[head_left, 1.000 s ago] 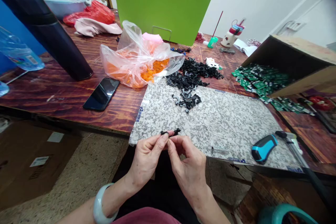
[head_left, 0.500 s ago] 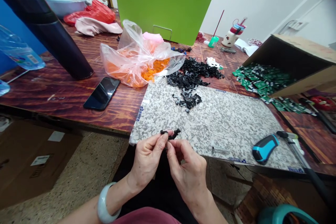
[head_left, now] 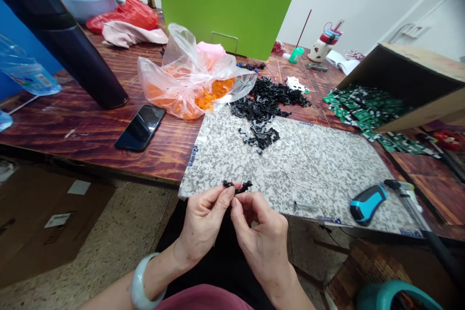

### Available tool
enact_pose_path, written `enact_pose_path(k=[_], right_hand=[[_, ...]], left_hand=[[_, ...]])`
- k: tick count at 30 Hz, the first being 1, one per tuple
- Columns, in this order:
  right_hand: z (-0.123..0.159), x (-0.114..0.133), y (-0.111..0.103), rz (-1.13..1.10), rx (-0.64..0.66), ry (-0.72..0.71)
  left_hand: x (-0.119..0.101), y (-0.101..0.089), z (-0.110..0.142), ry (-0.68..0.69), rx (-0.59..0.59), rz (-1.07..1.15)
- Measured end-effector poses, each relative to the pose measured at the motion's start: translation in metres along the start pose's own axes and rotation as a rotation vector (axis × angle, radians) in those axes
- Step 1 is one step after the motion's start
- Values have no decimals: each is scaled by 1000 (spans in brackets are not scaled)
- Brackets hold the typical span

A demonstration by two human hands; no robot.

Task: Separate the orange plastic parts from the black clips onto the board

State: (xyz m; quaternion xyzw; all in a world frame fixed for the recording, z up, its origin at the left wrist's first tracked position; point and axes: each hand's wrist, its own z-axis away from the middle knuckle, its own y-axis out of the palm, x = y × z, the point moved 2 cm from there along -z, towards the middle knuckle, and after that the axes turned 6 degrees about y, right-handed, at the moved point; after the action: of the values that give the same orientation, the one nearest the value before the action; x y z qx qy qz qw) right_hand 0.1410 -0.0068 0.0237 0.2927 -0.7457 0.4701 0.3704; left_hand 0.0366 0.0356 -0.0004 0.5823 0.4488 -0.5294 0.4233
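Just over the near edge of the speckled stone-patterned board (head_left: pixel 232 164), a small black plastic part (head_left: pixel 246 187) is pinched in my fingers. My left hand (head_left: pixel 203 218) closes thumb and fingertips on it, leaving its two knobbed ends showing. Close beside it, my right hand (head_left: pixel 259 232) presses thumb and forefinger together at the part's lower side; whether a second tiny piece sits between them is hidden. Farther back lies a pile of similar black plastic parts (head_left: pixel 261 106), some spread onto the board.
Left of the board are a phone (head_left: pixel 141 128), a dark flask (head_left: pixel 78 53) and a plastic bag (head_left: pixel 156 82) of orange pieces. To the right lie a blue-black tool handle (head_left: pixel 368 204), a metal rod with black grip (head_left: pixel 414 210), and a cardboard box (head_left: pixel 432 77) spilling green circuit boards (head_left: pixel 366 106).
The black part has tilted slightly and shifted a little to the right in my fingers. Both hands keep nearly the same pinching pose, and the view has moved slightly.
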Motion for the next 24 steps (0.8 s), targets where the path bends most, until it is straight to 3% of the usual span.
enact_pose_path(k=[10,17,24], right_hand=[[-1,-11,-6,-15,40,77],[-7,-19,-11,23,158,125],[-11,-21,-19,92,230,57]], left_hand=[[2,-8,-5,60,28,-123],[0,-11,-6,106,145,-248],[-9,-11,-7,168,250,-354]])
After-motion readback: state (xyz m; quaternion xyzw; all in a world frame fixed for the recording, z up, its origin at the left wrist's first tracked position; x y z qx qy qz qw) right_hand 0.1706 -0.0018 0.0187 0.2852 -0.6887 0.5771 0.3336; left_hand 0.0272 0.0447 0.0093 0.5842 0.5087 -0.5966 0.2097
